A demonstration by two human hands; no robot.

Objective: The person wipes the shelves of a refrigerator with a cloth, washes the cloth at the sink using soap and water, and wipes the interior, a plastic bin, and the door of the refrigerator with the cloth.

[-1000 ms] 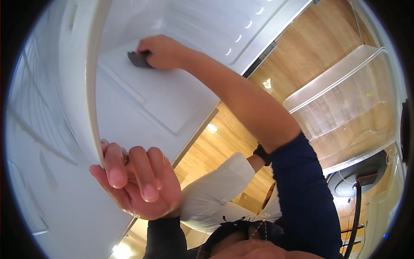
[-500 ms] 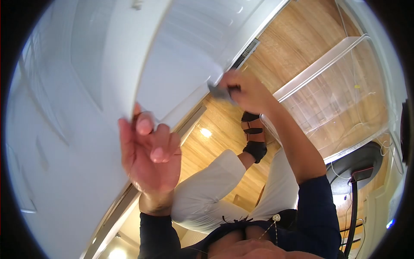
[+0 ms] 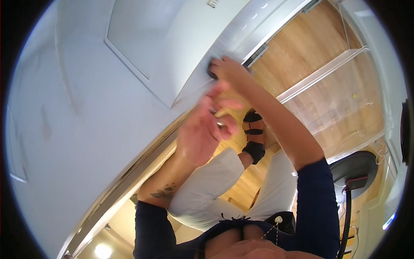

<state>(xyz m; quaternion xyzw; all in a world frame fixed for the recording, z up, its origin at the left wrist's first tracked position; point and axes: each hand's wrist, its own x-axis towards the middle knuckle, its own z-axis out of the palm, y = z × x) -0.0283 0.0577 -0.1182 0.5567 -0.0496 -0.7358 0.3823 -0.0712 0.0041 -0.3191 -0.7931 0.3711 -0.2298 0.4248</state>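
My left hand (image 3: 202, 125) is palm up with its fingers apart, a little blurred, and a ring shows on it. It is below the lower corner of a white panel (image 3: 181, 56), apparently a door. My right hand (image 3: 230, 71) is closed on a small dark object (image 3: 212, 69), mostly covered by the fingers, so its kind cannot be made out. That object is at the white inner surface (image 3: 241, 32) beside the panel's curved edge. My left fingertips are just below my right wrist.
A large clear plastic bin (image 3: 327, 103) stands on the wooden floor (image 3: 297, 39) to the right. Near it is a round black base (image 3: 358, 172) with a pole. My sandalled foot (image 3: 254, 134) is below my right forearm. Grey metal fittings (image 3: 258, 54) line the white edge.
The white panel's edge has swung right, towards my right hand. My left hand has moved right and up, off that edge. My right hand has shifted slightly up with the dark object.
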